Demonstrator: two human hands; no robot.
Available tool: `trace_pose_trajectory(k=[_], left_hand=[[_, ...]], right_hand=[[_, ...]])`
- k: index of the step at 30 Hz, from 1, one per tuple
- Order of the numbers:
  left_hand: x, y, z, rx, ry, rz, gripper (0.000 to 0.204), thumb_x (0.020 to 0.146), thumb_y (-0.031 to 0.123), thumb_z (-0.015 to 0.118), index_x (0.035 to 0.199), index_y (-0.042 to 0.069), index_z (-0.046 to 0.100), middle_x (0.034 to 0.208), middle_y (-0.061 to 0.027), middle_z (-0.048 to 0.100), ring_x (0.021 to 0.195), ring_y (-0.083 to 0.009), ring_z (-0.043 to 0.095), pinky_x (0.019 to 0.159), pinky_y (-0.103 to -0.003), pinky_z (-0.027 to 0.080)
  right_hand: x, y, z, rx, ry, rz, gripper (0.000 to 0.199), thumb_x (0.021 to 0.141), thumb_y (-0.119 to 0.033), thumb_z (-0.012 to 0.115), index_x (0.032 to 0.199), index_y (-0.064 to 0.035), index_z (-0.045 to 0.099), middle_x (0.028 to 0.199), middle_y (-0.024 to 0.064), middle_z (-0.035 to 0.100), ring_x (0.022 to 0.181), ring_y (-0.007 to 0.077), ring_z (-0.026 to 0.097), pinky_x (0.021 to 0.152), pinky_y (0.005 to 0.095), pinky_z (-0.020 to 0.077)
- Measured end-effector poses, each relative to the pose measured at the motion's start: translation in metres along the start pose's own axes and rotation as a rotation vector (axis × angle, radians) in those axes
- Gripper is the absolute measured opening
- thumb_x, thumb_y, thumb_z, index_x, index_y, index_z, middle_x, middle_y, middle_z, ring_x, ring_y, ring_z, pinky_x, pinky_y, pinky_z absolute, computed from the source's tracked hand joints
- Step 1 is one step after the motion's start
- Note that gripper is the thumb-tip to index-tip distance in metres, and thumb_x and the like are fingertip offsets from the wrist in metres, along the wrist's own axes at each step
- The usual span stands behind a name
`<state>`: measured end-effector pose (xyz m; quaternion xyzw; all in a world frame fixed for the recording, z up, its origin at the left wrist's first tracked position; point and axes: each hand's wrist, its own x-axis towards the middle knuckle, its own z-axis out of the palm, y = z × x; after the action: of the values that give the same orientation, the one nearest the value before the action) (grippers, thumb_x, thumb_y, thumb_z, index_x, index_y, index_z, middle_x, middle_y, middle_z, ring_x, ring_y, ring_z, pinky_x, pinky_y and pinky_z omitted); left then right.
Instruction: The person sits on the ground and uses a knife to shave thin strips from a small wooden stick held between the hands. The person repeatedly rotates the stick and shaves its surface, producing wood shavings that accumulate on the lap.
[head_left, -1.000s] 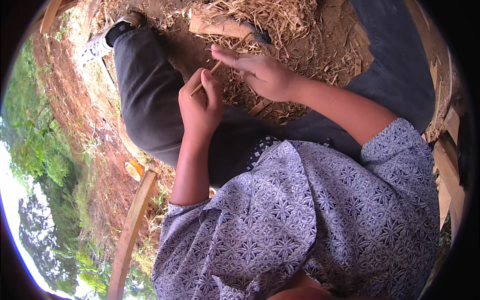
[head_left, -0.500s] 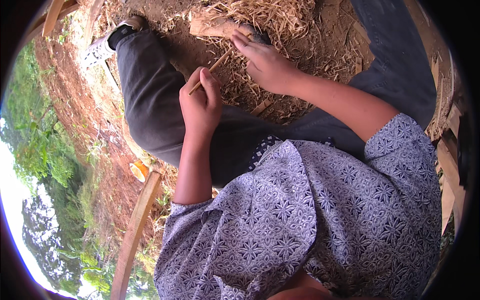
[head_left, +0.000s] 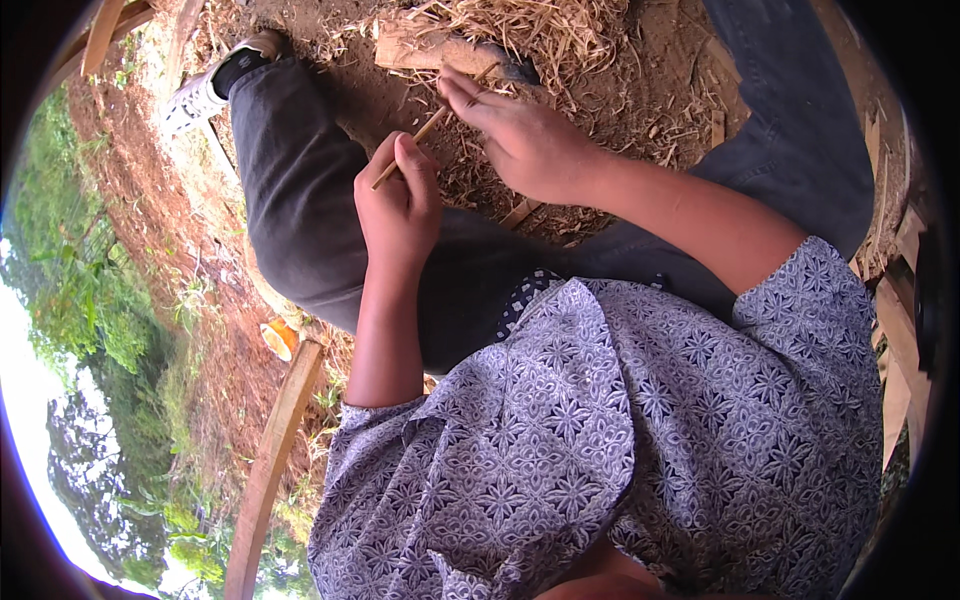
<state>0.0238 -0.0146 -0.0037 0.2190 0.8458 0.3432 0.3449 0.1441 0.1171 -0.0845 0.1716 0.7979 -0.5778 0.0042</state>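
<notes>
A thin wooden stick (head_left: 430, 125) runs slantwise from my left hand up to the right. My left hand (head_left: 398, 205) is closed round its lower part, the thumb lying along it and the near end poking out past the fist. Further up, my right hand (head_left: 525, 140) has its fingers pressed together over the stick, whose far tip shows beyond them. Whether the right fingers also hold something small is hidden. Just past that tip, on the ground, lies a split wood block (head_left: 425, 52) with a dark object (head_left: 520, 68) at its right end.
Pale wood shavings (head_left: 550, 35) are heaped on the bare soil between my legs in dark trousers (head_left: 300, 190). A long wooden pole (head_left: 268, 460) stands at the left, near an orange container (head_left: 280, 340). Several planks (head_left: 900, 320) lie at the right edge.
My right hand has slid along the stick toward my left hand, uncovering the stick's far tip. The left hand has barely moved.
</notes>
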Motion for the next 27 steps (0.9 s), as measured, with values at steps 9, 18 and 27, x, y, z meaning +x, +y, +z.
trace_pose_trajectory(k=[9,18,27], left_hand=[[0.001,0.002,0.0,0.002,-0.007,0.0,0.042,0.112,0.025,0.042,0.076,0.005,0.052,0.064,0.0035,0.048,0.058,-0.0044,0.042,0.054,-0.024,0.033],[-0.001,-0.002,-0.001,0.018,0.004,0.033,0.041,0.111,0.024,0.042,0.077,0.003,0.055,0.058,-0.0015,0.05,0.054,-0.0098,0.047,0.053,-0.028,0.039],[-0.002,0.001,0.0,-0.04,0.001,-0.02,0.044,0.112,0.029,0.041,0.077,0.006,0.054,0.064,0.0018,0.051,0.058,-0.006,0.045,0.054,-0.024,0.036]], right_hand=[[0.007,0.03,-0.001,0.157,-0.027,-0.067,0.07,0.094,0.005,0.042,0.161,-0.0074,0.03,0.159,0.0218,0.041,0.146,0.0303,0.044,0.119,0.0376,0.0366],[0.004,0.004,-0.001,0.185,-0.037,-0.188,0.076,0.089,0.009,0.042,0.161,-0.0125,0.033,0.147,0.0209,0.056,0.13,0.0316,0.06,0.11,0.0372,0.0464],[0.006,0.022,0.006,0.21,-0.014,-0.241,0.07,0.09,0.007,0.042,0.158,-0.0091,0.038,0.157,0.0161,0.046,0.138,0.0289,0.053,0.116,0.0396,0.0435]])
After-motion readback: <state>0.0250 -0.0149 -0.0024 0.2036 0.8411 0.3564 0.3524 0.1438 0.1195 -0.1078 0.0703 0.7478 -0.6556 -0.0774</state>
